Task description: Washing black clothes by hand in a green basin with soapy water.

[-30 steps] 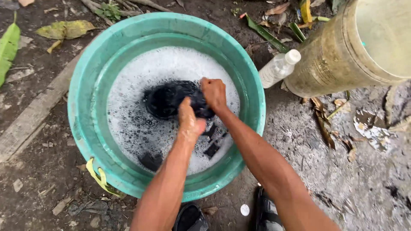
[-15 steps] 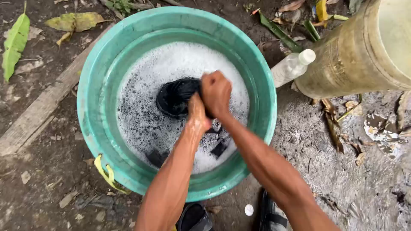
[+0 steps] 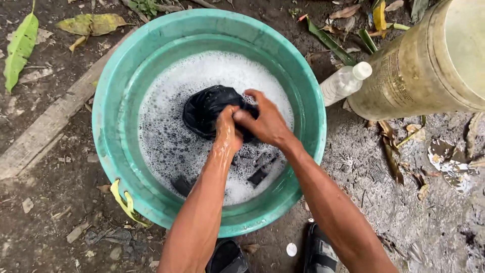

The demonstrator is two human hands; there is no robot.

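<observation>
Down at the bottom, two dark sandals (image 3: pixel 318 250) are peeking out on the dirt, with a small white cap (image 3: pixel 291 249) lying between them. Just above them the green basin (image 3: pixel 108 126) is sitting on the ground, full of soapy water and white foam (image 3: pixel 212 71), and a yellow strip (image 3: pixel 124 202) is hanging off its near rim. Both arms are reaching into it. The left hand (image 3: pixel 227 132) is squeezing a bunch of the black cloth (image 3: pixel 207 108), and the right hand (image 3: pixel 265 124) is gripping the same cloth right beside it, so both hands are closed tight on it and touching each other. The cloth is sitting in the middle of the basin, bunched up above the foam, and some dark bits of it are showing under the suds nearer the person. A second ago the hands were a little apart, with the left one lower; now they are pressing together, so the person looks to be rubbing the cloth against itself to scrub it. Past the basin a clear bottle (image 3: pixel 346 83) is lying by a big tan jug (image 3: pixel 419 71). Farther off, leaves (image 3: pixel 20 48) and a plank (image 3: pixel 45 131) are resting on the dirt.
</observation>
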